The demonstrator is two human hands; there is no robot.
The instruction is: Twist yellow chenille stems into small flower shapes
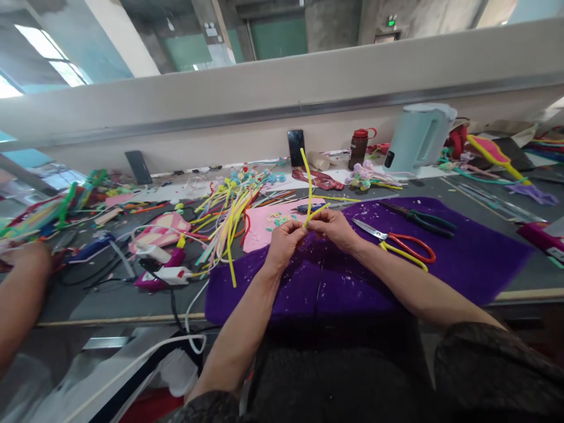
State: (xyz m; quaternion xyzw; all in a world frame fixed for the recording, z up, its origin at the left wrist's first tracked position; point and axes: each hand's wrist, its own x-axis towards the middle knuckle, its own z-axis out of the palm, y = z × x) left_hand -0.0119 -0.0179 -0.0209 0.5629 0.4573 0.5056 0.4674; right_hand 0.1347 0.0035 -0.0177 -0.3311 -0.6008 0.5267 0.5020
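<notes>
Left hand (287, 238) and right hand (333, 228) meet fingertip to fingertip, each in a tight pinch on a yellow pipe cleaner (310, 188). One length sticks up above them and a shorter bit angles off by the right fingers; can't tell if it's one folded stem or two. Pinching right where the lengths meet probably gives the best control over floppy wire.

Going left to right: way off left of the hands there's a co-worker's forearm (24, 288), then a magenta power strip (148, 284) with white plugs. Nearer the left hand, a fanned pile of pipe cleaners (233, 217), ends pointing this way, handy for grabbing I'd guess. Pink sheet (258, 238) just beyond the left hand has little snippets on it, so maybe it's a scrap catcher. Phone (296, 144) leans upright behind, likely so the screen's visible. Right of the right hand, red-and-yellow-handled scissors (382, 236) and green-handled pliers (414, 216) lie on the purple cloth (480, 258), seemingly parked within reach.
</notes>
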